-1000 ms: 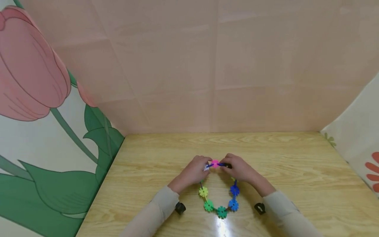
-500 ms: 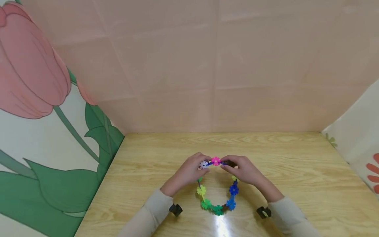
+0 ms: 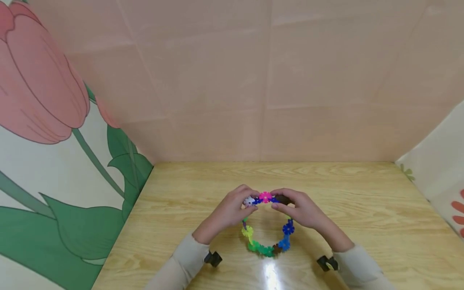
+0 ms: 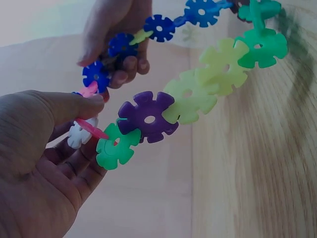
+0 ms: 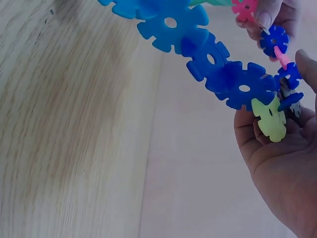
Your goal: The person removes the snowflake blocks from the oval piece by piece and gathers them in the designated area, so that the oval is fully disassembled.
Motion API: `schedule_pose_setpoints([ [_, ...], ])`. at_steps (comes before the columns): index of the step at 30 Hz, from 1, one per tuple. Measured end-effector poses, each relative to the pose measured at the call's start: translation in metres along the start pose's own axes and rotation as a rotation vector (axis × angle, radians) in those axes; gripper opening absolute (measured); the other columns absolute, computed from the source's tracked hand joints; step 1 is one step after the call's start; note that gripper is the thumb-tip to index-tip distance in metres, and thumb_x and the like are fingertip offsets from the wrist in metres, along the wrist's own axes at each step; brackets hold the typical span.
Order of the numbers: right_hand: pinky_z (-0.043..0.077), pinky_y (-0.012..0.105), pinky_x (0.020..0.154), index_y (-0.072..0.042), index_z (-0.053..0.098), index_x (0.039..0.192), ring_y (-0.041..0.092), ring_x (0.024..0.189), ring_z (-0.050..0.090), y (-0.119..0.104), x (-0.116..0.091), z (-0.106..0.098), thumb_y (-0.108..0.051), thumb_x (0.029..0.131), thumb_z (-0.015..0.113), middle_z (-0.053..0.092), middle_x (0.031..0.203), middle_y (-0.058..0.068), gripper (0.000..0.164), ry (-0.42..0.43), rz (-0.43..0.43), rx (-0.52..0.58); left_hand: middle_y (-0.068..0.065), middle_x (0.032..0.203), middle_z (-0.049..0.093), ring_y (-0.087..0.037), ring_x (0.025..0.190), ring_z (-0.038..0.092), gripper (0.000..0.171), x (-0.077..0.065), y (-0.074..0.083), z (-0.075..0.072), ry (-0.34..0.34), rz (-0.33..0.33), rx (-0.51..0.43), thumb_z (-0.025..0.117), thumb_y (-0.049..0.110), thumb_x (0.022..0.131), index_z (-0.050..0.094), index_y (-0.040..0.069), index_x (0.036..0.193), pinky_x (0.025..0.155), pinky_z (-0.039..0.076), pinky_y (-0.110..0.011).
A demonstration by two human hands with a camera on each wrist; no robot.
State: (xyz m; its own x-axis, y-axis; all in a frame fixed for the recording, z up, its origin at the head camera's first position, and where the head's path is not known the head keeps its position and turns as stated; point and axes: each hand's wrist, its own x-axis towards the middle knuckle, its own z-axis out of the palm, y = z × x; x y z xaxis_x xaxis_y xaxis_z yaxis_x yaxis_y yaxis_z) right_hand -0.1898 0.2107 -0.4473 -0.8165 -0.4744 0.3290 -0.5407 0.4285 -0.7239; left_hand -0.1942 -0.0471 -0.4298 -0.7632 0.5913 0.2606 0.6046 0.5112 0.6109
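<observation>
We see a tilted ring of linked, multicoloured, flower-shaped plastic discs (image 3: 267, 251) towards six o'clock of the pale wood-grain tabletop (image 3: 188, 193). Our left hand (image 3: 229, 208) pinches it at eleven o'clock, by a white notched disc (image 3: 249, 201); our right hand (image 3: 306, 207) grips it at one o'clock. Between them, at twelve, sits a bright pink notched disc (image 3: 265, 197).

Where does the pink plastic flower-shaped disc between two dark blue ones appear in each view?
Head: pink disc, below centre, slightly right.
Left wrist: pink disc, left of centre, above another pink disc.
Right wrist: pink disc, upper right, below another pink disc.
Shared landmark: person's left hand, near it in each.
</observation>
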Motion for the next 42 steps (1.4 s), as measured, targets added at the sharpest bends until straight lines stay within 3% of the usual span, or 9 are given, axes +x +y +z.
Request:
schedule_pose_setpoints([
  [10, 0.053, 0.026, 0.068, -0.015, 0.069, 0.121, 0.008, 0.078, 0.061, -0.006, -0.004, 0.000, -0.016, 0.098, 0.068, 0.069, 0.098, -0.009, 0.023, 0.009, -0.026, 0.018, 0.000, 0.115, 0.062, -0.009, 0.096, 0.062, 0.035, -0.002, 0.005, -0.003, 0.003, 0.032, -0.011, 0.073, 0.012, 0.095, 0.065, 0.011, 0.129, 0.080, 0.054, -0.017],
  [20, 0.050, 0.027, 0.062, -0.012, 0.069, 0.121, 0.008, 0.075, 0.058, -0.015, -0.008, -0.001, -0.009, 0.097, 0.068, 0.071, 0.096, -0.002, 0.024, 0.023, -0.049, 0.068, 0.002, 0.117, 0.060, -0.006, 0.094, 0.058, 0.034, -0.006, 0.011, -0.005, 0.010, 0.067, -0.034, 0.073, 0.015, 0.095, 0.066, 0.012, 0.128, 0.078, 0.056, -0.023],
  [29, 0.057, 0.027, 0.070, -0.014, 0.068, 0.124, 0.008, 0.084, 0.067, -0.023, -0.009, -0.001, -0.013, 0.097, 0.069, 0.073, 0.105, -0.005, 0.027, 0.014, -0.020, 0.067, 0.003, 0.121, 0.058, -0.007, 0.102, 0.058, 0.031, -0.007, 0.015, -0.006, 0.018, 0.145, -0.031, 0.068, 0.030, 0.099, 0.066, 0.014, 0.126, 0.086, 0.052, -0.018],
  [36, 0.058, 0.028, 0.071, -0.012, 0.068, 0.123, 0.008, 0.085, 0.068, -0.028, -0.011, -0.002, -0.012, 0.096, 0.071, 0.073, 0.103, -0.004, 0.027, 0.007, -0.020, 0.085, 0.001, 0.114, 0.061, -0.006, 0.087, 0.055, 0.020, -0.005, 0.021, -0.002, 0.057, 0.166, -0.066, 0.067, 0.026, 0.100, 0.068, 0.012, 0.113, 0.070, 0.053, -0.022],
  [42, 0.058, 0.027, 0.073, -0.010, 0.068, 0.122, 0.008, 0.088, 0.070, -0.030, -0.013, -0.002, -0.009, 0.095, 0.071, 0.075, 0.101, -0.003, 0.027, 0.006, -0.054, 0.089, 0.002, 0.108, 0.063, -0.007, 0.091, 0.055, 0.012, -0.004, 0.026, 0.000, 0.071, 0.160, -0.053, 0.069, 0.019, 0.098, 0.068, 0.012, 0.107, 0.074, 0.050, -0.018],
])
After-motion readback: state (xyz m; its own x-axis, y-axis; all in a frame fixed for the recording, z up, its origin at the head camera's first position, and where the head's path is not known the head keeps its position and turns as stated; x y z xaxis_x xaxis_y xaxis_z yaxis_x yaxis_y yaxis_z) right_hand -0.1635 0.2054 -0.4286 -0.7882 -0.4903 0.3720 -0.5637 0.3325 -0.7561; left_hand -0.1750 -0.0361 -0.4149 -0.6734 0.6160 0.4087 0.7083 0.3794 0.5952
